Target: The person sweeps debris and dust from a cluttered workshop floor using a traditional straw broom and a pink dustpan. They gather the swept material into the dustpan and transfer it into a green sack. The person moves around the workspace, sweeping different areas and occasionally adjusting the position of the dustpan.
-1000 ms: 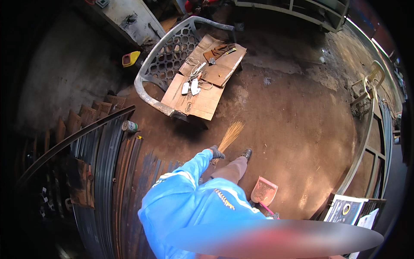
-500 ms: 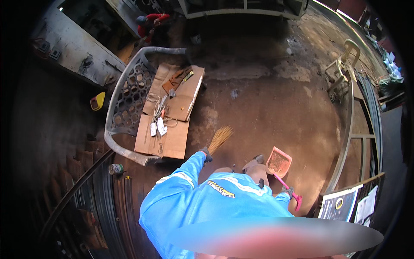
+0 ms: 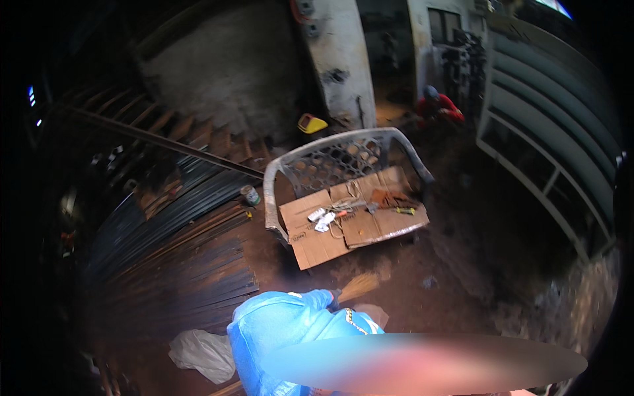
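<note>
My left hand (image 3: 335, 299), in a dark glove, is closed around the handle end of a straw hand broom (image 3: 361, 285). The bristles fan out to the right, low over the brown floor in front of a grey lattice-backed bench (image 3: 272, 198). Flattened cardboard (image 3: 310, 251) covers the bench seat. On it lie a white plug-like piece (image 3: 324, 221) with a cord, a brown leather-like item (image 3: 389, 198) and a small yellow-green tool (image 3: 405, 211). My right hand is out of view, and so is the pink dustpan seen earlier.
Long metal strips (image 3: 218, 270) lie on the floor at left, with a can (image 3: 250, 195) beside the bench. A white sack (image 3: 203, 355) is by my left side. Behind are a yellow-and-red object (image 3: 312, 123) and a person in red (image 3: 439, 109). A metal shelf frame (image 3: 548, 125) stands right.
My view has swung left, so the bench now sits near the middle and the dustpan and right hand have left the picture. The broom stays in my left hand.
</note>
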`<state>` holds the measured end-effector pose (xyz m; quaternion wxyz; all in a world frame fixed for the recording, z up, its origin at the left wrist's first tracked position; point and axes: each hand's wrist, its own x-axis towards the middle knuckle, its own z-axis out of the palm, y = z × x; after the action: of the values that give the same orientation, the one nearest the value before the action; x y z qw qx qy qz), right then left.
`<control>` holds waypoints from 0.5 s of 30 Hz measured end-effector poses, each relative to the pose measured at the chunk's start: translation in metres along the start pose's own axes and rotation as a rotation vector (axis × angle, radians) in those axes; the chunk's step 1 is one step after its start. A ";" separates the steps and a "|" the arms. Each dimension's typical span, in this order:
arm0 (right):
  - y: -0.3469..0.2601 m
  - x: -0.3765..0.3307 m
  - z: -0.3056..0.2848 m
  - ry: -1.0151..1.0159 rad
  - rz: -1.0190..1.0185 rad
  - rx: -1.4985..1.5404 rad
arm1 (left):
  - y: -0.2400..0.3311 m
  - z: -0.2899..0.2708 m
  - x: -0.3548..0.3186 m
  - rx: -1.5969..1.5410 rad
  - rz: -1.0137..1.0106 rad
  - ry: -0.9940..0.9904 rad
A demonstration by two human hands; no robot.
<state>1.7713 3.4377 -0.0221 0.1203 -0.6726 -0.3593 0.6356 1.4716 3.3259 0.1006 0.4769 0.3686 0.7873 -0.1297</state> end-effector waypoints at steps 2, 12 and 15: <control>-0.017 0.007 0.017 -0.091 0.005 -0.062 | -0.002 0.019 -0.007 -0.082 -0.025 0.018; -0.077 0.139 -0.115 -0.004 0.154 0.084 | 0.048 0.047 0.045 -0.253 -0.024 0.055; -0.082 0.183 -0.185 0.123 0.231 0.222 | 0.072 0.032 0.058 -0.208 0.056 0.094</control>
<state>1.9061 3.6672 -0.0819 0.1417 -0.7297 -0.1993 0.6385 1.5270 3.3847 0.0453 0.4785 0.3448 0.8074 -0.0163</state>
